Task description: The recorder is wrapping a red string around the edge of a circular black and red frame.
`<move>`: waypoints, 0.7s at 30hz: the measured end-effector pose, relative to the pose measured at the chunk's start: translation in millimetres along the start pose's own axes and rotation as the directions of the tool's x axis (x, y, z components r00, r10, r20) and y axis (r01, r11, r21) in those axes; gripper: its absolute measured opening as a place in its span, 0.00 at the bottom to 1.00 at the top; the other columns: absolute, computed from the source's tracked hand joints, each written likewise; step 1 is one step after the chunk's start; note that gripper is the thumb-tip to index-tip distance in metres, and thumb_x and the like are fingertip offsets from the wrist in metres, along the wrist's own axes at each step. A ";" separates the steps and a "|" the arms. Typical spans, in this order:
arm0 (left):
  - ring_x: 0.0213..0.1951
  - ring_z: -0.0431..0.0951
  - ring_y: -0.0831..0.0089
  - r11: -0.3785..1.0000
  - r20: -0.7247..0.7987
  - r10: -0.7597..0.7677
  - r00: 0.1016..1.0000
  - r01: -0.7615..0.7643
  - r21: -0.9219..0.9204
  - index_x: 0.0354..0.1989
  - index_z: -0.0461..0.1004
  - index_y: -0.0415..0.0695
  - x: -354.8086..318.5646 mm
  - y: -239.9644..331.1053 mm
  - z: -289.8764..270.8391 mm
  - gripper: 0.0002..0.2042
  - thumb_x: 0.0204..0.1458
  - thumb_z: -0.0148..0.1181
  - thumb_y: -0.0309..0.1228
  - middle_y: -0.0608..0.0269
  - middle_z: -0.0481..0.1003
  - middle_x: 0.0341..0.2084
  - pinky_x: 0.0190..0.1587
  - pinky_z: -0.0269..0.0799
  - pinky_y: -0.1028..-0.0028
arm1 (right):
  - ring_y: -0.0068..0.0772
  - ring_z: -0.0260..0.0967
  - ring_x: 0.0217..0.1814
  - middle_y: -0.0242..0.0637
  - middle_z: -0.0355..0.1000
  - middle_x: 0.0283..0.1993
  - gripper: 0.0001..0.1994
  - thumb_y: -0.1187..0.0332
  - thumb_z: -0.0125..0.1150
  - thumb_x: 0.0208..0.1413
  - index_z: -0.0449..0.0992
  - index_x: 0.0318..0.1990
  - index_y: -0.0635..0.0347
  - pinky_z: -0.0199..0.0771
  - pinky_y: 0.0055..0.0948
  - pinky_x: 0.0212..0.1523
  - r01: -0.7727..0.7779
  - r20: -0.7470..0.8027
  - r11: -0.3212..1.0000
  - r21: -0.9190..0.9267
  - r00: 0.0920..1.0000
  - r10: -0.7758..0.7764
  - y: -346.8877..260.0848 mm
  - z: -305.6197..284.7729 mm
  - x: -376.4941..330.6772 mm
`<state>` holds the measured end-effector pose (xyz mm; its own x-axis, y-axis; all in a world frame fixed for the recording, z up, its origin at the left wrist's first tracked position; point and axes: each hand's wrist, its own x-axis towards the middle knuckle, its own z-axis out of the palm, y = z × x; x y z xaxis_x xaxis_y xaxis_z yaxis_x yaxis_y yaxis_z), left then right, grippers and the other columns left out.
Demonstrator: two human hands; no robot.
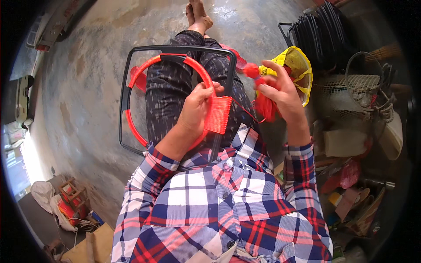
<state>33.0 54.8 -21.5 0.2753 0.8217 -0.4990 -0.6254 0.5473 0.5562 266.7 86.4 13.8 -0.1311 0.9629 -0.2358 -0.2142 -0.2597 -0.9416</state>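
Note:
Across my lap rests a black rectangular frame (124, 98) with a round ring (198, 69) set inside it. Bright red cord wraps parts of the ring, while other stretches show bare black. My left hand (192, 107) is closed around the ring's right side, thumb on top. Beside it, close rows of cord form a wide red band (219, 116) bridging ring and frame side. My right hand (283, 90), raised off to the right, has its fingers curled on a bundle of red cord (265, 107), slightly blurred. A loose strand (247, 112) runs between bundle and band.
Just beyond my right hand stands a yellow bag (302, 61) with red stuff inside. Black frames (322, 33) are stacked at the far right, near a wire-mesh basket (346, 90). Clutter lines the right side. A wooden piece (74, 195) lies at lower left on the concrete floor (83, 101).

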 end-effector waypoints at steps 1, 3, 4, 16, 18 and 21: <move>0.45 0.74 0.67 0.996 -0.010 0.091 0.996 -0.091 0.008 0.53 0.65 0.41 -1.8 0.2 3.3 0.19 0.52 0.52 0.32 0.58 0.72 0.44 0.52 0.70 0.68 | 0.30 0.73 0.47 0.37 0.73 0.48 0.17 0.75 0.55 0.55 0.69 0.53 0.64 0.71 0.30 0.49 0.110 0.107 0.956 -0.272 0.991 -0.084 -9.1 9.0 11.1; 0.48 0.72 0.66 0.985 -0.001 0.167 0.986 -0.167 0.046 0.56 0.61 0.41 -6.0 -2.4 12.1 0.22 0.52 0.52 0.31 0.58 0.67 0.49 0.54 0.69 0.67 | 0.33 0.74 0.45 0.37 0.74 0.46 0.14 0.75 0.57 0.54 0.71 0.49 0.62 0.73 0.32 0.47 0.241 0.222 0.830 -0.504 0.964 -0.145 -19.2 26.9 26.0; 0.51 0.70 0.66 0.969 0.003 0.239 0.971 -0.239 0.068 0.60 0.57 0.41 -7.3 -4.1 16.3 0.26 0.51 0.52 0.30 0.58 0.63 0.54 0.56 0.67 0.67 | 0.36 0.74 0.43 0.37 0.74 0.44 0.11 0.75 0.59 0.52 0.73 0.43 0.61 0.73 0.32 0.45 0.436 0.322 0.551 -0.711 0.899 -0.296 -22.5 36.2 30.9; 0.57 0.67 0.60 0.973 0.205 0.226 0.952 -0.213 -0.087 0.68 0.43 0.42 -5.5 4.1 17.0 0.37 0.49 0.54 0.30 0.50 0.61 0.60 0.62 0.61 0.60 | 0.34 0.72 0.48 0.37 0.75 0.48 0.17 0.73 0.62 0.49 0.74 0.49 0.57 0.71 0.29 0.50 0.464 0.269 0.731 -0.500 0.886 -0.378 13.2 43.7 40.4; 0.55 0.69 0.62 0.983 0.176 0.164 0.971 -0.147 -0.109 0.67 0.48 0.41 -6.5 3.3 15.3 0.36 0.49 0.55 0.32 0.50 0.64 0.57 0.60 0.65 0.61 | 0.31 0.72 0.48 0.36 0.74 0.48 0.16 0.74 0.61 0.51 0.73 0.50 0.59 0.70 0.29 0.51 0.402 0.059 0.867 -0.296 0.913 -0.403 19.5 30.8 28.1; 0.54 0.69 0.64 0.987 0.214 0.133 0.968 -0.110 -0.116 0.64 0.51 0.41 -7.4 6.2 16.7 0.31 0.50 0.53 0.31 0.54 0.64 0.55 0.57 0.66 0.64 | 0.27 0.70 0.48 0.33 0.73 0.47 0.11 0.74 0.61 0.53 0.76 0.45 0.62 0.70 0.29 0.49 0.430 -0.256 0.893 -0.132 0.856 -0.449 34.5 4.2 12.5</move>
<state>39.3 54.8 -3.3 0.3396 0.9018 -0.2673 -0.7321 0.4319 0.5269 253.6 89.2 -20.6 0.2316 0.9596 0.1597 -0.1202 0.1911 -0.9742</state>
